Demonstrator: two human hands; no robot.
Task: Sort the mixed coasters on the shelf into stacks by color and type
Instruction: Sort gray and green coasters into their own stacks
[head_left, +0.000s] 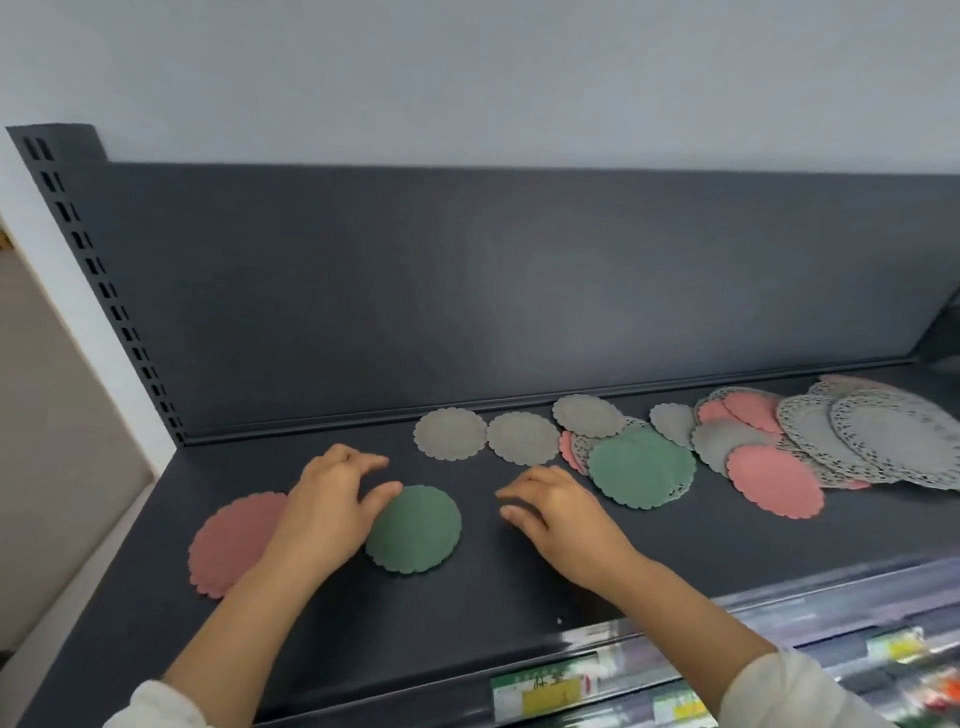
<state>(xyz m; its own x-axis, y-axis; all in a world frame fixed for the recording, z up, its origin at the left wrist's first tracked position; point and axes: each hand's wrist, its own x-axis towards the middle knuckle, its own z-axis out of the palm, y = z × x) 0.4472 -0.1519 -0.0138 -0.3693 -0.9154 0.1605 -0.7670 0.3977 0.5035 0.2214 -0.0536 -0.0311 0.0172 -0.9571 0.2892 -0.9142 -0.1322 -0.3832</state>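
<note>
On the dark shelf (519, 582) a pink scalloped coaster (231, 543) lies at the left with a green one (415, 530) beside it. My left hand (332, 504) hovers between them, fingers loosely curled, thumb at the green coaster's edge, holding nothing. My right hand (556, 512) hangs over bare shelf, fingers relaxed and empty. Two grey coasters (451, 434) (522, 438) lie further back. To the right sits a mixed heap: a green coaster (641, 467), pink coasters (774, 480), grey ones (589, 415) and lacy grey doilies (883, 436).
The shelf's back panel (467, 291) rises close behind the coasters, and a slotted upright (104, 291) closes the left end. Price labels (550, 686) run along the front edge, with a lower shelf of goods blurred at the bottom right.
</note>
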